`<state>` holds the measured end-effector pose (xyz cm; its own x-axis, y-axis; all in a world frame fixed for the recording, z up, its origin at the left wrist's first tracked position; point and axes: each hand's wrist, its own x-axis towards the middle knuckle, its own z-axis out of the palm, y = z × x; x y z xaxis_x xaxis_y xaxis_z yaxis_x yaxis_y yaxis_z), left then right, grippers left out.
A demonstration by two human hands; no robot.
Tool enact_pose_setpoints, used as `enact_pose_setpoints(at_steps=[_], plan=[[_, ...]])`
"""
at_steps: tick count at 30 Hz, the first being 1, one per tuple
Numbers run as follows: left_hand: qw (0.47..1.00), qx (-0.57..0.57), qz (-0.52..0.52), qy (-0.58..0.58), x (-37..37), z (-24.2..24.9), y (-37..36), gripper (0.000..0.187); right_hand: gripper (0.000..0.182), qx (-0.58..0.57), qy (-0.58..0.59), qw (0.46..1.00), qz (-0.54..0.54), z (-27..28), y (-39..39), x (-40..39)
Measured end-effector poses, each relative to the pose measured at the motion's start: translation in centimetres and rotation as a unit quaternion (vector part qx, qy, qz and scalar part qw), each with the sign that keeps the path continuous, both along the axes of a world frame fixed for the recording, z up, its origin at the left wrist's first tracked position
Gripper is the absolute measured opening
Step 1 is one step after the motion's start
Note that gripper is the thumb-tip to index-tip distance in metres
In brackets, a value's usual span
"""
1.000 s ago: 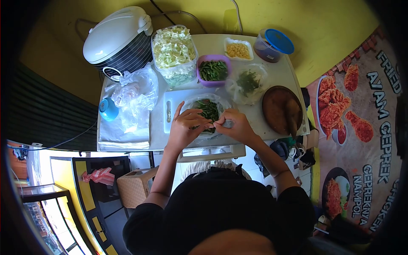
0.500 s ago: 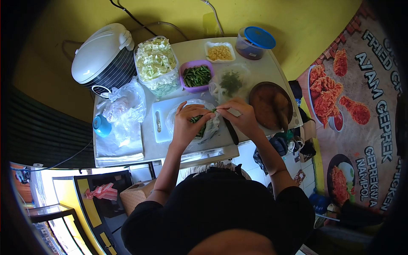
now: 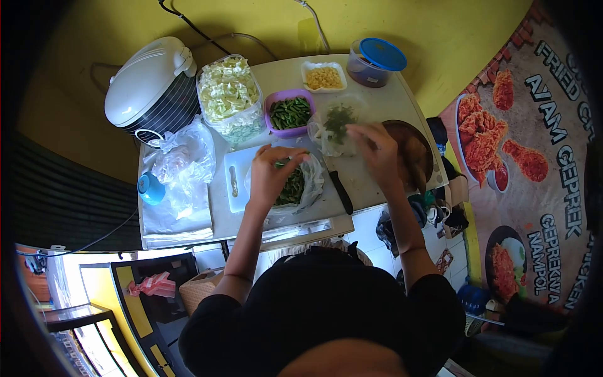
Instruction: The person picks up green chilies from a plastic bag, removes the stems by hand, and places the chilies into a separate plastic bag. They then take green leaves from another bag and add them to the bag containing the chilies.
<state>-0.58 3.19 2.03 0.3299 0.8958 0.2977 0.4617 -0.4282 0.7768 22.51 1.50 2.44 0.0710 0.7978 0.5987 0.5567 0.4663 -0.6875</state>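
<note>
My left hand (image 3: 274, 171) is over the left side of a plastic bag of green chillies (image 3: 292, 188), thumb and fingers pinched together on something too small to make out. My right hand (image 3: 377, 151), slightly blurred, is raised between the bag of green stems (image 3: 339, 122) and the brown stone mortar (image 3: 416, 151); its fingers look parted and nothing shows in them. The chilli bag rests partly on a white cutting board (image 3: 237, 200). A black-handled knife (image 3: 341, 193) lies right of the bag. Behind it is a purple tub of green chillies (image 3: 289, 133).
Along the back of the table (image 3: 370, 201) are a rice cooker (image 3: 147, 81), a container of chopped cabbage (image 3: 229, 91), a white dish of yellow pieces (image 3: 324, 77) and a blue-lidded container (image 3: 377, 63). At left lie plastic bags (image 3: 182, 157) and a blue cup (image 3: 151, 187).
My hands have moved apart from where they met above the chilli bag. The right hand has gone right and slightly up, uncovering the knife handle; the left has shifted slightly left.
</note>
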Motion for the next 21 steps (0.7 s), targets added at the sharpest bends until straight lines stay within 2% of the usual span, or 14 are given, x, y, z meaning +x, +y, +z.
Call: enact_pose_setpoints(at_steps=[2, 5, 6, 8, 10, 12, 15, 17, 18, 20, 21], plan=[[0.995, 0.059, 0.074, -0.039, -0.2, 0.7, 1.7, 0.017, 0.017, 0.024, 0.034, 0.999, -0.014, 0.2, 1.0, 0.6], [0.986, 0.108, 0.11, -0.058, 0.3, 0.6, 5.0, 0.021, 0.023, 0.0, 0.018, 1.0, -0.013, 0.6, 2.2, 1.1], [0.986, 0.107, 0.112, -0.059, 0.6, 0.3, 5.8, 0.021, 0.023, -0.001, 0.017, 1.0, -0.011, 0.1, 2.9, 1.6], [0.986, 0.102, 0.125, -0.052, 1.0, -0.6, 6.5, 0.024, 0.028, 0.009, -0.067, 0.998, 0.002, -1.5, 4.1, 2.2], [0.987, 0.098, 0.116, -0.049, 0.1, -0.7, 5.4, 0.029, 0.03, 0.014, -0.074, 0.997, -0.001, -1.1, 3.2, 1.5], [0.985, 0.019, 0.142, -0.096, -1.1, 0.0, 3.0, 0.031, 0.033, 0.022, -0.082, 0.996, -0.006, 0.0, 1.9, 0.7], [0.983, -0.01, 0.149, -0.11, -3.9, -0.6, -0.4, 0.03, 0.031, -0.028, -0.045, 0.997, 0.056, 0.6, 0.3, -1.2], [0.983, -0.034, 0.159, -0.088, -5.1, -1.2, -2.2, 0.027, 0.028, -0.034, -0.082, 0.984, 0.157, 0.0, 0.4, -2.5], [0.985, -0.034, 0.157, -0.068, -5.6, -1.9, -2.9, 0.027, 0.028, -0.034, -0.08, 0.983, 0.161, -0.6, 0.8, -3.3], [0.986, -0.035, 0.159, -0.037, -6.1, -3.1, -3.8, 0.032, 0.027, -0.091, -0.118, 0.953, 0.264, -2.5, 1.7, -5.2], [0.987, -0.043, 0.15, -0.021, -6.2, -2.9, -4.1, 0.033, 0.027, -0.09, -0.118, 0.952, 0.269, -3.4, 2.4, -6.1]])
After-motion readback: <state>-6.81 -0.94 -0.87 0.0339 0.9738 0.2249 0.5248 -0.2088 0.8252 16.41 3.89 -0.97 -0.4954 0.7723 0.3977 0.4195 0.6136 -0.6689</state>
